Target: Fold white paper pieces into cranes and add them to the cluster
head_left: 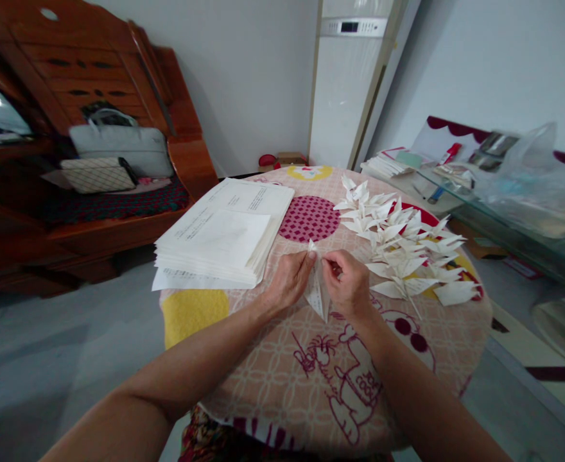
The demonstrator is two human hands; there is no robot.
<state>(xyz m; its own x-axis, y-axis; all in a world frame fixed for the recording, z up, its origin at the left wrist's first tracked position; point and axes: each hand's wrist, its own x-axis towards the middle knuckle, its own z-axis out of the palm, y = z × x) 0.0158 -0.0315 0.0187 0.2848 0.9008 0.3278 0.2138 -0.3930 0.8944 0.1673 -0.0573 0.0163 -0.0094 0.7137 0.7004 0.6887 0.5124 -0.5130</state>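
Observation:
Between my hands, near the middle of the table, is a narrow, pointed piece of folded paper with faint print on it. My left hand is closed on its left side, the thumb pressed near the upper tip. My right hand pinches its right edge, fingers curled. To the left lies a stack of printed paper sheets, with a smaller blank-looking sheet on top. On the right, many folded paper cranes lie in a loose heap, wings spread.
A patterned cloth covers the round table. Right of it stands a glass-topped table with a plastic bag and papers. A wooden bench with bags stands at the left, a tall white air conditioner behind.

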